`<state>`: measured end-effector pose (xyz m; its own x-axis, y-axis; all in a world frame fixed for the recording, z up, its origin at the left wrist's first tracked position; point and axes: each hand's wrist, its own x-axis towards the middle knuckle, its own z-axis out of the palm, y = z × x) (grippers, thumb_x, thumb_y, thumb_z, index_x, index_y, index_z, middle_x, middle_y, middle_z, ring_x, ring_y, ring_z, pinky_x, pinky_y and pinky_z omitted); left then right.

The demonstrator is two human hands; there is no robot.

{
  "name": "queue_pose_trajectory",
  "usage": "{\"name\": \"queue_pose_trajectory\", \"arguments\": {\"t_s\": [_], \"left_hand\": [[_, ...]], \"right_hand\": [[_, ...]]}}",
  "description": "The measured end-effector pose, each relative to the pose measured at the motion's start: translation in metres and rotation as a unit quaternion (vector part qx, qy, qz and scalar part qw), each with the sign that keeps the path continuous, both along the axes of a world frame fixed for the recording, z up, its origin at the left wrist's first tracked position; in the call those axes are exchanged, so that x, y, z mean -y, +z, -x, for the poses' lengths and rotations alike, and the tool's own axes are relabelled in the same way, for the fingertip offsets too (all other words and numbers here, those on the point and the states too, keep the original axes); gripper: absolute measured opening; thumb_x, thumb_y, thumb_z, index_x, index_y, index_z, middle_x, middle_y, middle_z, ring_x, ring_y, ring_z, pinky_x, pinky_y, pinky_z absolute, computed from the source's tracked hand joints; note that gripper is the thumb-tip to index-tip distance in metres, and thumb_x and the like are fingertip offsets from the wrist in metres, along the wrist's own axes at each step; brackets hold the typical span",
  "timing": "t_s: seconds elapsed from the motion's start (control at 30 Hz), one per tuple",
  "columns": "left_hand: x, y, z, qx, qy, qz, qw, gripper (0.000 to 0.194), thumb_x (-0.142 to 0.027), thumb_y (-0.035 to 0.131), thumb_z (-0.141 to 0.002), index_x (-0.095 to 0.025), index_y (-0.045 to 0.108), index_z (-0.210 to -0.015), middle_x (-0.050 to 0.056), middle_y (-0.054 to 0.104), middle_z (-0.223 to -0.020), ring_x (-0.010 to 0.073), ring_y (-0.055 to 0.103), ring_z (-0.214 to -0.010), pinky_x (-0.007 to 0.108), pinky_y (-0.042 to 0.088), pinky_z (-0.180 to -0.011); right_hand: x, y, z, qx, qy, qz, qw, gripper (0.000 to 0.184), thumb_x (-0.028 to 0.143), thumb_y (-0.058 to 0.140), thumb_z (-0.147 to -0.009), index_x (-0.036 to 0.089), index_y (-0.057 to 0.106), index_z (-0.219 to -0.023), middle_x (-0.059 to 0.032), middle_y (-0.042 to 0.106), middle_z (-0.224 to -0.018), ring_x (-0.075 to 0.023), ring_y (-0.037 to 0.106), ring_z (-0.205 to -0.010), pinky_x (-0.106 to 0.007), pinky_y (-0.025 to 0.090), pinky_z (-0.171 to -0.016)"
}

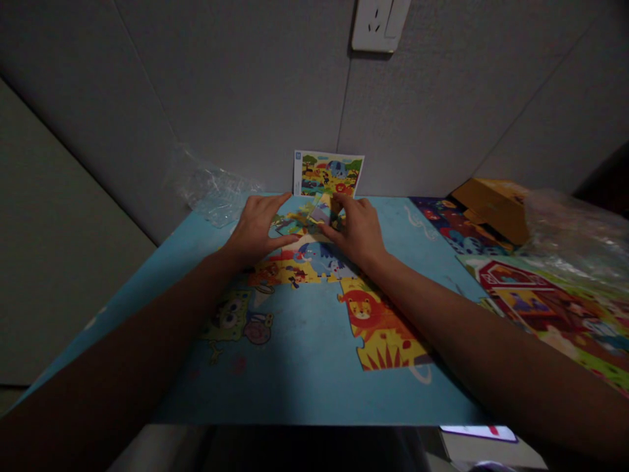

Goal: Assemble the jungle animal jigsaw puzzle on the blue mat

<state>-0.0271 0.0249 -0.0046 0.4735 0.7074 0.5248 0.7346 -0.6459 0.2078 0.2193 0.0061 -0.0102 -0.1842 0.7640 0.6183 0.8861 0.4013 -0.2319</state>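
Both my hands reach to the far middle of a blue table mat (304, 354). My left hand (258, 226) lies with its fingers spread flat beside a small heap of loose puzzle pieces (307, 219). My right hand (358, 229) has its fingers curled onto the same heap and seems to pinch a piece there. Nearer to me lies a partly joined jigsaw (314, 262) with an elephant, and a joined part with a lion (378, 324). A reference picture card (328, 174) leans upright against the wall behind the heap.
A crumpled clear plastic bag (211, 187) lies at the back left. At the right sit a yellow cardboard box (496, 206), another clear bag (574, 236) and a finished colourful puzzle (540, 301). A wall socket (378, 23) is above.
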Motion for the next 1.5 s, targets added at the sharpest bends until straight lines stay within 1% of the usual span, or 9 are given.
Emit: {"name": "queue_pose_trajectory", "arguments": {"t_s": [0.13,0.33,0.5,0.67,0.87,1.03,1.13,1.33,1.5], "left_hand": [[-0.004,-0.007,0.002,-0.078,0.114,0.111,0.984,0.064,-0.066,0.062,-0.086,-0.027,0.067,-0.136,0.014,0.054,-0.147,0.0429,0.04,-0.134,0.064,0.034,-0.11],[0.001,-0.006,-0.01,-0.065,0.144,0.124,0.98,0.065,-0.07,0.061,-0.083,-0.025,0.072,-0.128,0.014,0.062,-0.14,0.0435,0.043,-0.129,0.063,0.036,-0.106],[0.002,-0.003,-0.015,-0.059,0.171,0.138,0.974,0.065,-0.066,0.063,-0.081,-0.018,0.072,-0.124,0.017,0.063,-0.136,0.0445,0.045,-0.129,0.062,0.038,-0.104],[0.001,-0.002,-0.015,-0.04,0.177,0.162,0.97,0.056,-0.059,0.068,-0.078,-0.019,0.072,-0.118,0.016,0.063,-0.132,0.0426,0.045,-0.13,0.06,0.038,-0.108],[-0.001,-0.004,-0.013,-0.014,0.199,0.167,0.966,0.06,-0.056,0.072,-0.072,-0.018,0.064,-0.118,0.017,0.063,-0.127,0.0414,0.046,-0.13,0.058,0.039,-0.109],[-0.005,-0.004,-0.005,0.0,0.286,0.158,0.945,0.061,-0.058,0.069,-0.073,-0.016,0.06,-0.118,0.022,0.062,-0.127,0.0473,0.044,-0.132,0.064,0.039,-0.106],[-0.006,-0.004,-0.002,-0.001,0.307,0.165,0.937,0.064,-0.062,0.066,-0.075,-0.014,0.061,-0.118,0.025,0.061,-0.128,0.0496,0.044,-0.131,0.066,0.04,-0.105],[-0.008,-0.005,-0.002,0.001,0.293,0.167,0.941,0.061,-0.061,0.064,-0.077,-0.019,0.062,-0.12,0.021,0.062,-0.131,0.0471,0.047,-0.131,0.064,0.042,-0.104],[-0.005,-0.004,-0.004,-0.025,0.242,0.177,0.954,0.055,-0.058,0.062,-0.081,-0.021,0.066,-0.122,0.017,0.063,-0.138,0.0463,0.045,-0.135,0.065,0.038,-0.107]], "right_hand": [[-0.004,-0.006,-0.005,0.01,-0.122,0.033,0.992,0.056,0.04,0.066,-0.089,0.013,0.055,-0.136,-0.0224,0.07,-0.117,-0.0402,0.055,-0.11,-0.051,0.042,-0.089],[-0.006,-0.014,-0.005,0.011,-0.146,0.048,0.988,0.049,0.042,0.06,-0.091,0.009,0.062,-0.128,-0.0261,0.071,-0.11,-0.0426,0.054,-0.109,-0.057,0.039,-0.088],[-0.003,-0.011,-0.001,-0.002,-0.083,0.001,0.997,0.038,0.033,0.056,-0.091,0.016,0.068,-0.122,-0.0195,0.067,-0.13,-0.0405,0.05,-0.117,-0.058,0.038,-0.095],[-0.001,-0.006,0.001,0.021,0.039,0.03,0.999,0.039,0.032,0.057,-0.09,0.014,0.069,-0.123,-0.0154,0.067,-0.134,-0.038,0.05,-0.121,-0.054,0.04,-0.098],[0.001,-0.002,0.001,0.057,0.112,0.085,0.988,0.046,0.035,0.057,-0.09,0.014,0.065,-0.13,-0.0133,0.067,-0.135,-0.0358,0.052,-0.121,-0.053,0.039,-0.102],[0.002,-0.002,0.001,0.076,0.1,0.114,0.986,0.045,0.034,0.056,-0.09,0.015,0.065,-0.13,-0.0136,0.068,-0.133,-0.0378,0.051,-0.123,-0.057,0.037,-0.102],[0.001,-0.003,0.0,0.077,0.09,0.115,0.986,0.045,0.033,0.055,-0.09,0.015,0.066,-0.129,-0.0141,0.069,-0.132,-0.039,0.051,-0.122,-0.059,0.037,-0.102],[0.001,-0.003,0.001,0.076,0.084,0.117,0.987,0.044,0.032,0.056,-0.089,0.015,0.067,-0.128,-0.0141,0.069,-0.132,-0.0395,0.051,-0.123,-0.059,0.037,-0.101],[0.0,-0.005,0.001,0.082,0.086,0.117,0.986,0.041,0.033,0.055,-0.091,0.015,0.069,-0.124,-0.0139,0.069,-0.13,-0.0381,0.052,-0.121,-0.057,0.036,-0.103]]}}
